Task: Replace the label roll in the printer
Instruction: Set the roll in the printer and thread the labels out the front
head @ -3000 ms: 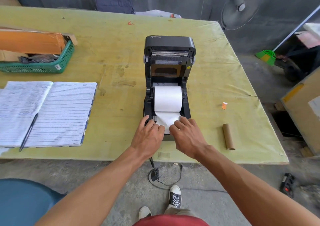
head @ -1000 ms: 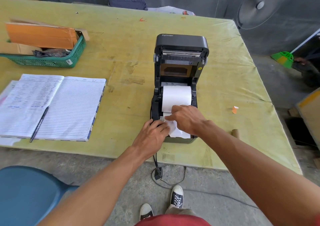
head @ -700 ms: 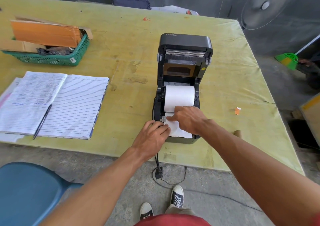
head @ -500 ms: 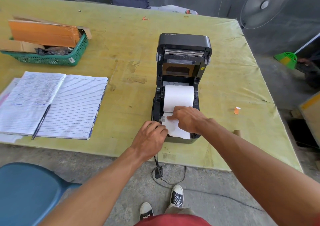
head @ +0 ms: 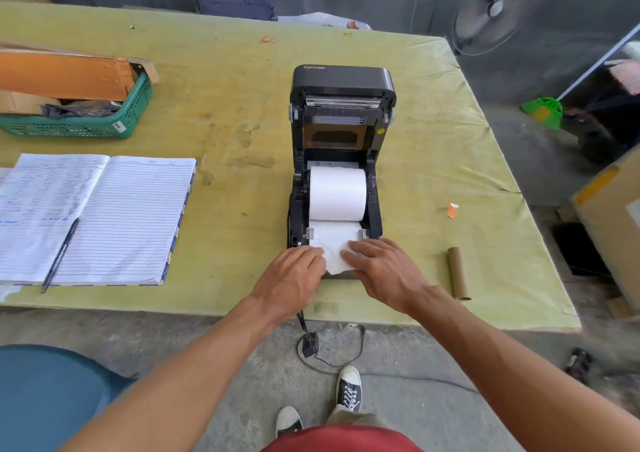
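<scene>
A black label printer [head: 341, 80] stands on the yellow-green table [head: 242, 87] with its lid raised. A full white label roll [head: 337, 193] lies in its bay. The roll's loose end [head: 334, 243] runs forward between two grey guides and hangs a little past the printer's front edge. My left hand [head: 294, 278] rests flat on the paper's left front corner. My right hand [head: 384, 271] lies flat on its right side, fingertips on the sheet. An empty brown cardboard core [head: 458, 273] lies on the table to the right.
An open lined notebook [head: 114, 216] with a pen [head: 60, 254] lies at the left, a green basket [head: 104, 122] holding cardboard behind it. A small orange scrap [head: 452, 210] sits right of the printer. A cable with an adapter [head: 310, 344] hangs off the near table edge. A blue chair [head: 45, 396] stands lower left.
My right hand drew back from the roll's left guide to the right front of the paper. The left hand stayed at the front left. The sheet now lies flatter between the guides.
</scene>
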Available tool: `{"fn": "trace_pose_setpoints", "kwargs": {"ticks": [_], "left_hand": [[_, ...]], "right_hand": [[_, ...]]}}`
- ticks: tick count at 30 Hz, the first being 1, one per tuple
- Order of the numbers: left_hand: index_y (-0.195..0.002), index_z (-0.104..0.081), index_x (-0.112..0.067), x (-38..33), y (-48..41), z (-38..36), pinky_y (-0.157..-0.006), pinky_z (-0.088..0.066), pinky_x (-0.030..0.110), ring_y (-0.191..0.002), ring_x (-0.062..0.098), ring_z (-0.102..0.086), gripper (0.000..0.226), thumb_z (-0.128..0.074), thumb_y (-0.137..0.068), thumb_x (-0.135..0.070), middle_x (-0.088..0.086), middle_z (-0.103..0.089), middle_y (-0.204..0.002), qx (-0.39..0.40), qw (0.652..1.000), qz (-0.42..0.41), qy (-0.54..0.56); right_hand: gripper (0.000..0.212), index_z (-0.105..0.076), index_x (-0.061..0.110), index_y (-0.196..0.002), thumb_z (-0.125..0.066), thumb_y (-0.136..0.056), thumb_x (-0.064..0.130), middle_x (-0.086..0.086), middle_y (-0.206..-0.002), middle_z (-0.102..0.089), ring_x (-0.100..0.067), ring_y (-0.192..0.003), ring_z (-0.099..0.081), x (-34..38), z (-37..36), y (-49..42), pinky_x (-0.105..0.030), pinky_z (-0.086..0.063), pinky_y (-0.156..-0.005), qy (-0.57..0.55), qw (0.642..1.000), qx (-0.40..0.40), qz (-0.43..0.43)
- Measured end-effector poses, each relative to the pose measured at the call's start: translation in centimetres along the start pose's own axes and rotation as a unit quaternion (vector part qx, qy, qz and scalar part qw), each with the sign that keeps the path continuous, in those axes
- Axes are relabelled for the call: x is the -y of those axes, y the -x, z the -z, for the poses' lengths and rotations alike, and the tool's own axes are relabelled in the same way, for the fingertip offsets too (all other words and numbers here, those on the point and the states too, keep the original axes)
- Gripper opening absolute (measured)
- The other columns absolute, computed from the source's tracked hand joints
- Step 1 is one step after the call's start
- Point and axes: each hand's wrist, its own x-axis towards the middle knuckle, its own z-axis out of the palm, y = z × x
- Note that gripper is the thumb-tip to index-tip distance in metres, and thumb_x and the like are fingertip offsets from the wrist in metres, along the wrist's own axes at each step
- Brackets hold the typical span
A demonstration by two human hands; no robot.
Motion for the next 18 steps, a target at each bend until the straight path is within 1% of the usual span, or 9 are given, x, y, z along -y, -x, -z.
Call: {"fn": "trace_pose_setpoints", "kwargs": {"ticks": [1, 3, 5, 7, 10, 13, 15, 17, 18], "left_hand": [[-0.093, -0.069, -0.004, 0.0, -0.1, 0.0, -0.092, -0.055, 0.04, -0.103, 0.031, -0.069, 0.009, -0.066, -0.089, -0.011, 0.02, -0.071, -0.11, 0.012, 1.0, 0.003, -0.004], [-0.106, -0.069, -0.002, 0.1, -0.2, 0.0, -0.095, -0.052, 0.042, -0.109, 0.032, -0.068, 0.024, -0.071, -0.085, -0.012, 0.023, -0.068, -0.119, 0.038, 0.999, 0.017, -0.025], [-0.117, -0.068, 0.0, 0.0, -0.4, 0.0, -0.095, -0.051, 0.043, -0.109, 0.032, -0.068, 0.037, -0.075, -0.081, -0.004, 0.022, -0.067, -0.121, 0.049, 0.998, 0.025, -0.038], [-0.117, -0.069, 0.0, -0.2, -0.4, 0.2, -0.093, -0.053, 0.044, -0.107, 0.031, -0.069, 0.041, -0.077, -0.077, 0.002, 0.021, -0.069, -0.119, 0.046, 0.998, 0.02, -0.033], [-0.115, -0.07, 0.0, -0.3, 0.0, 0.4, -0.093, -0.053, 0.042, -0.104, 0.03, -0.07, 0.04, -0.078, -0.075, 0.001, 0.021, -0.07, -0.115, 0.036, 0.999, 0.011, -0.026], [-0.112, -0.071, 0.0, -0.4, 0.8, 0.6, -0.093, -0.053, 0.042, -0.102, 0.031, -0.071, 0.04, -0.079, -0.073, 0.001, 0.021, -0.071, -0.113, 0.027, 0.999, -0.007, -0.02], [-0.114, -0.071, -0.001, -0.4, 1.4, 0.6, -0.094, -0.054, 0.043, -0.105, 0.03, -0.07, 0.041, -0.079, -0.074, -0.002, 0.019, -0.071, -0.115, 0.024, 0.999, -0.024, -0.014], [-0.123, -0.067, -0.003, -0.4, 1.7, 0.5, -0.098, -0.052, 0.046, -0.114, 0.029, -0.066, 0.049, -0.079, -0.076, -0.008, 0.017, -0.067, -0.124, 0.037, 0.999, -0.025, -0.015], [-0.126, -0.064, -0.003, -0.3, 1.7, 0.4, -0.099, -0.051, 0.047, -0.118, 0.029, -0.063, 0.053, -0.079, -0.075, -0.007, 0.017, -0.065, -0.128, 0.046, 0.999, -0.018, -0.017]], "right_hand": [[0.033, -0.064, 0.016, -0.126, -0.061, -0.093, 0.016, -0.008, -0.13, -0.065, -0.031, -0.118, -0.062, 0.0, 0.0, 0.1, -0.048, -0.046, -0.101, -0.009, 1.0, -0.003, -0.005], [0.031, -0.063, 0.015, -0.126, -0.057, -0.095, 0.014, -0.007, -0.13, -0.065, -0.03, -0.12, -0.061, 0.4, 0.3, 0.3, -0.047, -0.045, -0.103, -0.014, 1.0, -0.013, -0.005], [0.032, -0.063, 0.013, -0.127, -0.056, -0.096, 0.014, -0.008, -0.13, -0.065, -0.03, -0.122, -0.06, 0.7, 0.4, 0.5, -0.047, -0.044, -0.105, -0.008, 1.0, -0.017, -0.007], [0.032, -0.063, 0.012, -0.128, -0.057, -0.096, 0.015, -0.01, -0.131, -0.065, -0.03, -0.122, -0.06, 1.0, 0.5, 0.8, -0.048, -0.044, -0.105, 0.0, 1.0, -0.022, -0.011], [0.032, -0.065, 0.01, -0.125, -0.062, -0.093, 0.012, -0.014, -0.128, -0.067, -0.033, -0.117, -0.063, 1.6, 0.5, 1.1, -0.048, -0.049, -0.101, 0.004, 0.999, -0.034, -0.012], [0.03, -0.067, 0.01, -0.122, -0.064, -0.092, 0.014, -0.014, -0.125, -0.068, -0.034, -0.113, -0.065, 2.1, 0.5, 1.8, -0.047, -0.053, -0.097, 0.005, 0.999, -0.041, -0.001], [0.028, -0.068, 0.012, -0.12, -0.065, -0.092, 0.016, -0.012, -0.123, -0.07, -0.032, -0.11, -0.067, 2.3, 0.4, 2.4, -0.046, -0.054, -0.094, 0.005, 0.999, -0.046, 0.009], [0.028, -0.069, 0.014, -0.119, -0.067, -0.091, 0.019, -0.011, -0.122, -0.07, -0.03, -0.108, -0.068, 2.4, 0.5, 2.8, -0.045, -0.053, -0.093, 0.004, 0.999, -0.046, 0.022], [0.029, -0.07, 0.016, -0.118, -0.069, -0.09, 0.021, -0.01, -0.123, -0.07, -0.03, -0.108, -0.068, 2.4, 0.5, 2.9, -0.045, -0.054, -0.093, 0.008, 0.999, -0.045, 0.029]]}}
